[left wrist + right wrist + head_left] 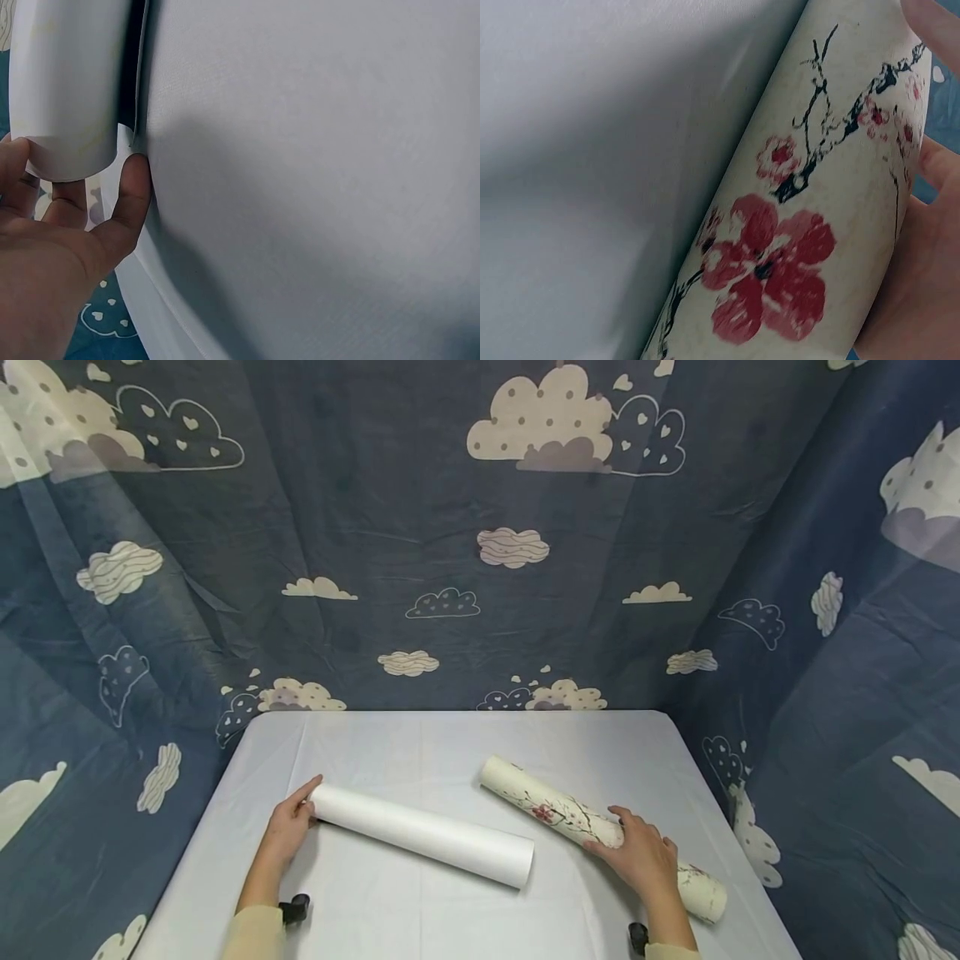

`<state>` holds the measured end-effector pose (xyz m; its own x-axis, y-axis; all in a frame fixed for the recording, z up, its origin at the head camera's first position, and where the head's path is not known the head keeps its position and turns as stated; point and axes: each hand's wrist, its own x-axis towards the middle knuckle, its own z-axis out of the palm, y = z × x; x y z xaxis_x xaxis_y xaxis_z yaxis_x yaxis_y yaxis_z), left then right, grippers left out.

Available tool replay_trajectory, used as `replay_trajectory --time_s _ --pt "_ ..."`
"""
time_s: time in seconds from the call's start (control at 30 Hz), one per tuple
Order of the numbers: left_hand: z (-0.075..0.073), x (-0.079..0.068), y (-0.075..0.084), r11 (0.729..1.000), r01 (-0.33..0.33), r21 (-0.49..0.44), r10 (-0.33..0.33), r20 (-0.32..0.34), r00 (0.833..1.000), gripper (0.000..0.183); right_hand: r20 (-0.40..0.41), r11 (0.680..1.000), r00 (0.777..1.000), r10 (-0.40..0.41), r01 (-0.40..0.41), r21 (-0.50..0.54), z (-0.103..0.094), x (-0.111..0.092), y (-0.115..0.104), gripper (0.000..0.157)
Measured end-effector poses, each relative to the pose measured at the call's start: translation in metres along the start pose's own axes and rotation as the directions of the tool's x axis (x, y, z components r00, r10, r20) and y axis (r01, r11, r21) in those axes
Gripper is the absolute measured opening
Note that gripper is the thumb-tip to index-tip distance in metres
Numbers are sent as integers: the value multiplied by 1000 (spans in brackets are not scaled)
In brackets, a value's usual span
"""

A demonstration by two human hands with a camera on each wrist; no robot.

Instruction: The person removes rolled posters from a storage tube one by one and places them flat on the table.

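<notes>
A long plain white paper roll [420,835] lies slanted across the left and middle of the table. My left hand [288,827] holds its left end, fingertips and thumb around the rim. In the left wrist view the thumb laps the side of the roll [67,82], other fingers are partly hidden behind the end, and one finger stands apart near the tabletop. To the right lies a cream paper roll [555,802] printed with red blossoms and dark branches. My right hand [641,856] grips it right of its middle, covering part of it; the blossom print [772,262] fills the right wrist view.
Both rolls lie on a table [390,752] with a white cloth. Dark blue curtains [420,510] with cloud prints hang behind it and at both sides. Small black devices [295,908] sit at both wrists, by the cream sleeves.
</notes>
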<state>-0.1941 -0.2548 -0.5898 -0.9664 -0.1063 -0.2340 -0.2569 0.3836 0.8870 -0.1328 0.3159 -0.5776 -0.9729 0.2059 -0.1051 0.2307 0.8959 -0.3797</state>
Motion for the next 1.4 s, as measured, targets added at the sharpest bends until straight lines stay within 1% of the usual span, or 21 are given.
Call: replay_trajectory --time_s 0.13,0.23,0.47,0.77,0.93,1.17,1.4 --pt "1 0 0 1000 -6 2 6 -5 1000 53 12 1000 1000 26 -26 -12 0 -3 5 99" --pt "1 -1 -1 1000 -13 6 13 -9 1000 53 12 999 999 30 -30 -10 3 -3 8 95" --pt "1 -2 -2 1000 -3 18 3 -11 1000 53 -1 1000 1000 -3 3 -7 4 -3 9 85" --pt "2 -2 -4 1000 10 23 -10 -17 1000 53 -6 1000 1000 -16 16 -14 1 -2 6 84" --pt "1 -1 -7 1000 8 24 -7 -19 1000 53 -29 999 999 -31 30 -24 0 0 5 83" --pt "1 1 -8 1000 13 27 -13 -28 1000 54 -48 998 998 -46 45 -34 -1 5 2 82" --pt "2 0 -10 999 25 26 -25 -30 999 55 -54 996 996 -74 71 -50 -1 13 -7 78"
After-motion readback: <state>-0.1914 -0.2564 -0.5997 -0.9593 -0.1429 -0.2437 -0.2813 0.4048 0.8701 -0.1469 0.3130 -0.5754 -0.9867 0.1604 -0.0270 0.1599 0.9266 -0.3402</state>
